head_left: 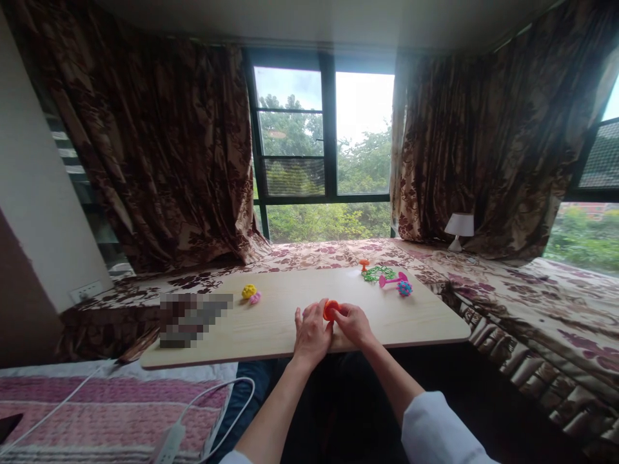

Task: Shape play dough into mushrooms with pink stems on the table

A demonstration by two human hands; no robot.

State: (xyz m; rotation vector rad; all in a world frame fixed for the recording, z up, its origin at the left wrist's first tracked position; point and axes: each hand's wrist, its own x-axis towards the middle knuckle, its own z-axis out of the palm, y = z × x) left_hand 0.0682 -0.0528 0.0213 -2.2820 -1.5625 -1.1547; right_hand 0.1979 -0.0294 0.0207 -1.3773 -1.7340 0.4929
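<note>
Near the front edge of the table, my two hands meet around a small, round orange piece [331, 310] with a raised rim, like a shallow cup or lid. My left hand [312, 332] is closed against its left side, thumb below and fingertips at the edge. From the right, my right hand [354, 324] pinches its rim between thumb and fingers. The underside is hidden, so I cannot tell its exact kind. Farther back lie an orange mushroom-shaped piece [363, 264], a tangle of green cord [378, 274], a pink dumbbell-shaped toy [393, 280] and a blue knobbly ball [405, 289] with pink dots.
Yellow [249, 291] and pink [255, 298] small toys lie left of centre on the pale wooden table [290, 285]. A blurred patch [188, 319] covers its left end. A white lamp [459, 225] stands by the window. A white power strip [170, 443] rests at lower left.
</note>
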